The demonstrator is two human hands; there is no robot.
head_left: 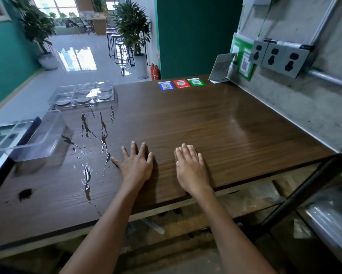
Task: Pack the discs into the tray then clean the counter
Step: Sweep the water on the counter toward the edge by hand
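Both hands lie flat, palms down, holding nothing: left hand [135, 162] fingers spread, right hand [190, 165] fingers together, at 6 o'clock on the counter [215, 123]. Water streaks [99, 135] run from 9 toward 11 o'clock; a dark stain [25, 194] sits at 8. Judged step: wiping; no cloth visible, fetch one, then draw strokes toward the near edge. Empty container [34, 135] at 9. Tray [83, 94] at 11 holds the discs [84, 100]. Three QR stickers [181, 84] at 12; text unreadable.
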